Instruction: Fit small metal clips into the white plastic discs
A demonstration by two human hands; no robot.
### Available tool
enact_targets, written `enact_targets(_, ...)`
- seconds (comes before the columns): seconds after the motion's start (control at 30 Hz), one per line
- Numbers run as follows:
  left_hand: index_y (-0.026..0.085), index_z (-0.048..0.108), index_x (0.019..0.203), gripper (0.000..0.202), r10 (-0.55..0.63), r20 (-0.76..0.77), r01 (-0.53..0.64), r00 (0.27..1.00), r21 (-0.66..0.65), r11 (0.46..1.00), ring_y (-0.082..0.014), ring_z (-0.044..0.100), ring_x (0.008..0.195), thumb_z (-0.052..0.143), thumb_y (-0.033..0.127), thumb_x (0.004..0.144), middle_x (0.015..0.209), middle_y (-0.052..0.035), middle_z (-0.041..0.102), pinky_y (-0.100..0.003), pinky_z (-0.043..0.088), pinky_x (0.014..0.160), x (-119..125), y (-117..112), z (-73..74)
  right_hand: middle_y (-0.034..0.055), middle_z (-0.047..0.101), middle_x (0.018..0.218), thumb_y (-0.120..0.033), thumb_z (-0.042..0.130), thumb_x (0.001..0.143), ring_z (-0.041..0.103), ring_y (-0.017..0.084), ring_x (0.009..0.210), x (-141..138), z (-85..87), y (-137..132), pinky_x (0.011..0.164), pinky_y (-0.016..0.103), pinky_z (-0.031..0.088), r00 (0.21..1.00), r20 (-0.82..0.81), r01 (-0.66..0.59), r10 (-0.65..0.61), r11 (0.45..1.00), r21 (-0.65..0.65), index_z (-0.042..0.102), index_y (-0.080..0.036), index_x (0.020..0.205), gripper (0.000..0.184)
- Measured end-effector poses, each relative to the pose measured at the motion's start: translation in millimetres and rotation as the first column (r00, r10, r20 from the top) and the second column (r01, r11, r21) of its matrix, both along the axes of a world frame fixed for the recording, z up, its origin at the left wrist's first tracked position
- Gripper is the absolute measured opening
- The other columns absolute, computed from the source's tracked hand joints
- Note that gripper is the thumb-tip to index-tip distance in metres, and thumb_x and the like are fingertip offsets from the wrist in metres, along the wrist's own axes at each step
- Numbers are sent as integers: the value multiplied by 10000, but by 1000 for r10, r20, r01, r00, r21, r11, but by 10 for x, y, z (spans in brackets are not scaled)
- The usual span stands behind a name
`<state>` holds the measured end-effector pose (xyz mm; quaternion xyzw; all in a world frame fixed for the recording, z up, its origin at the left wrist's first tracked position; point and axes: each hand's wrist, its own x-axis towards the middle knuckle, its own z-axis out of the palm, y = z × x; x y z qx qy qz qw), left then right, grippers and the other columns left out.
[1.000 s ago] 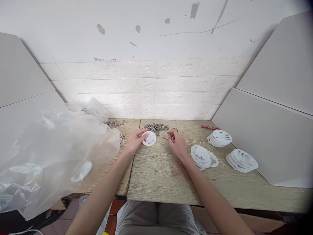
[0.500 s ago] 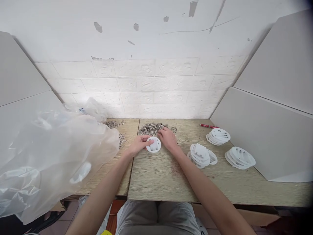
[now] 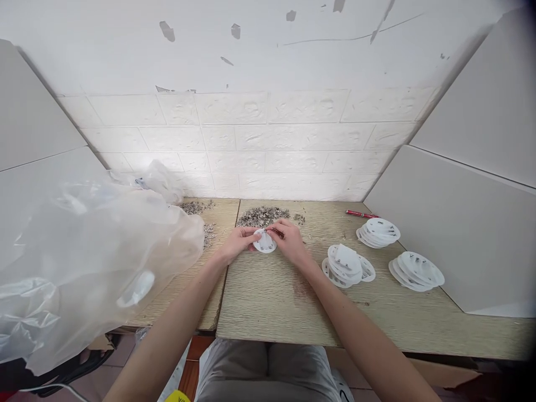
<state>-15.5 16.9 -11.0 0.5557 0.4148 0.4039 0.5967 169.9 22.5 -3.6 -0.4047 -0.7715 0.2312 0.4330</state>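
My left hand (image 3: 238,244) pinches a round white plastic disc (image 3: 265,245), thumb on top and fingers at its left edge. Small metal pieces show on the disc's face. My right hand (image 3: 290,241) is closed at the disc's upper right edge, around a thin, dark reddish-brown tool (image 3: 277,231) whose exact kind I cannot make out. Its tip is at the top of the disc. Just behind both hands lies a pile of small metal pieces (image 3: 263,214) on the wooden table (image 3: 268,301).
To the right stand stacks of white discs (image 3: 345,262), (image 3: 379,230), (image 3: 416,269), several in each. A red pen (image 3: 360,214) lies behind them. A large translucent plastic bag (image 3: 104,240) covers the left side. More metal pieces (image 3: 192,207) lie beside it. A white wall (image 3: 234,139) closes the back.
My right hand has come from the metal pile to the disc's upper edge, and the thin tool now shows in its fingers. The disc has shifted slightly away from me and tilted.
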Motion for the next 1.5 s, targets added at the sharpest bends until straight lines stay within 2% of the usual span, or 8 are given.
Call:
enact_targets(0.17,137,741,987,383,27,-26,-27,999,-10,1000,-99,517,635,709,438,753,792,-58,659,-204,427,563,30,-15,7,50,594,819,-214,570,850,550,171,759,-10,-42,36,664,287,421,999,-35,32,-32,999,13,679,-178,825,117)
enact_targets(0.53,119,726,919,408,122,89,-120,989,-30,992,-131,532,688,700,485,739,806,-63,624,-224,465,517,90,-32,6,26,557,757,-268,555,849,506,166,722,-82,-35,5,653,287,385,989,-134,62,-67,997,-37,620,-180,796,122)
enact_targets(0.77,121,717,844,374,143,80,-141,987,-31,990,-130,530,676,694,478,730,774,-54,626,-224,467,531,99,-33,0,25,553,762,-273,543,850,494,164,722,-99,-56,9,663,292,378,989,-134,67,-70,997,-26,615,-182,791,130)
enact_targets(1.0,137,723,871,333,150,57,-149,987,-30,988,-148,557,713,678,443,748,795,-48,636,-266,510,594,92,-20,-21,34,560,789,-272,552,833,501,172,741,-103,-64,20,676,300,392,995,-84,48,-52,998,-49,612,-189,775,119)
enact_targets(1.1,151,726,892,320,150,30,-150,988,-3,989,-154,571,727,662,439,767,796,-44,652,-281,511,647,95,-27,-24,36,567,785,-298,561,818,507,177,747,-88,-73,36,677,307,398,994,-99,37,-48,993,-110,609,-189,775,127)
enact_targets(1.2,162,727,929,317,161,5,-161,987,19,987,-152,582,736,659,431,776,816,-41,672,-270,494,673,107,-46,-8,29,568,764,-342,595,781,510,170,716,-81,-82,54,652,304,404,979,-202,-5,-40,976,-218,598,-183,781,159)
enact_targets(1.37,169,724,917,288,197,-33,-195,980,68,978,-144,593,751,690,403,754,847,-34,692,-249,467,696,136,-77,26,5,561,706,-426,695,688,509,149,663,-124,-74,46,618,286,414,920,-391,-140,-30,906,-399,592,-180,792,286)
enact_targets(1.5,166,714,852,248,221,-66,-214,973,100,972,-133,575,694,689,389,747,782,-18,679,-234,442,643,147,-82,26,5,558,737,-439,731,657,507,139,683,-168,-59,2,619,271,415,880,-472,-198,-45,870,-452,587,-179,827,343)
